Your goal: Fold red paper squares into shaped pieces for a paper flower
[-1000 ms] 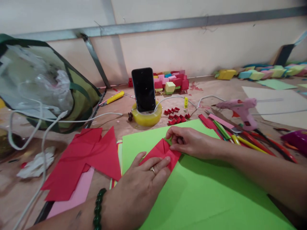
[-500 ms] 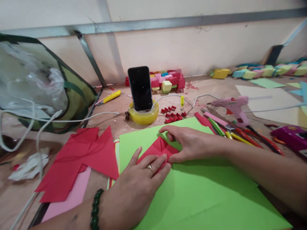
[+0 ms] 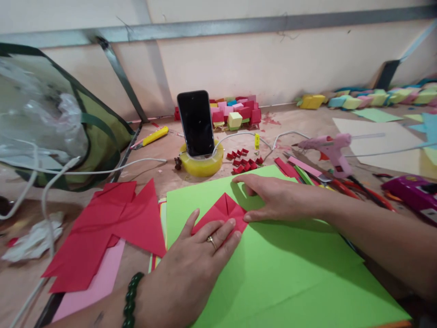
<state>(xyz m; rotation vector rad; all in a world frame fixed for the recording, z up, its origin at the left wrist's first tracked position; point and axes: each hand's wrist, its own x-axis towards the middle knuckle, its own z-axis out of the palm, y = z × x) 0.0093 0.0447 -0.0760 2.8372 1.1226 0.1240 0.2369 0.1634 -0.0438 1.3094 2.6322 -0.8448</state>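
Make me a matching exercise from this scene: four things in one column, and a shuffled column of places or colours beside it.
Things
1. folded red paper
2. phone
3. glue gun
4. utility knife

Places and colours
A. yellow-handled, to the left of the phone
B. partly under the left hand, on the green sheet
C. pink, to the right of the phone
D. standing in the yellow roll

Pairs: 1-B, 2-D, 3-C, 4-A
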